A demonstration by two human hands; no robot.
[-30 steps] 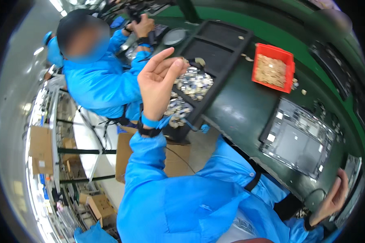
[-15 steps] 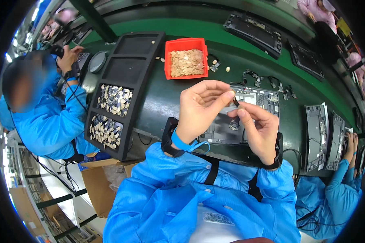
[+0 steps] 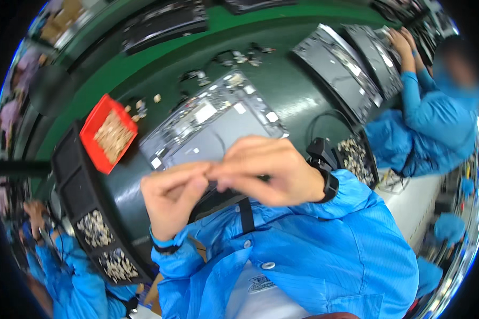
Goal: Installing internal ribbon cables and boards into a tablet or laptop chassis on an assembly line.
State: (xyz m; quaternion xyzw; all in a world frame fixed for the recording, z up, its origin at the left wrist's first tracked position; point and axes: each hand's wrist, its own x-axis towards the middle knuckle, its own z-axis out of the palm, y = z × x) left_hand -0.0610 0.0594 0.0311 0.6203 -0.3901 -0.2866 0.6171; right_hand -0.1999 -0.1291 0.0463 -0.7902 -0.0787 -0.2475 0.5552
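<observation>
My left hand [image 3: 173,196] and my right hand [image 3: 274,170] meet in front of my chest, thumbs and fingers pinched together tip to tip. Motion blur and the fingers themselves hide whatever is between them. Just beyond the hands lies an open laptop base [image 3: 239,130] on the green bench, its circuit boards and white labels facing up. My right hand overlaps its near edge in the view.
To the left stand a red bin [image 3: 92,139] of small tan pieces and a black compartment tray [image 3: 69,194]. Loose cabled parts [image 3: 234,57] lie beyond the laptop. More laptop bases [image 3: 332,69] and a co-worker [image 3: 442,101] are at the right.
My view has turned, so the bench appears rotated and the right side shows more. My hands have come together; the small dark part and little board seen at my fingers earlier are no longer visible.
</observation>
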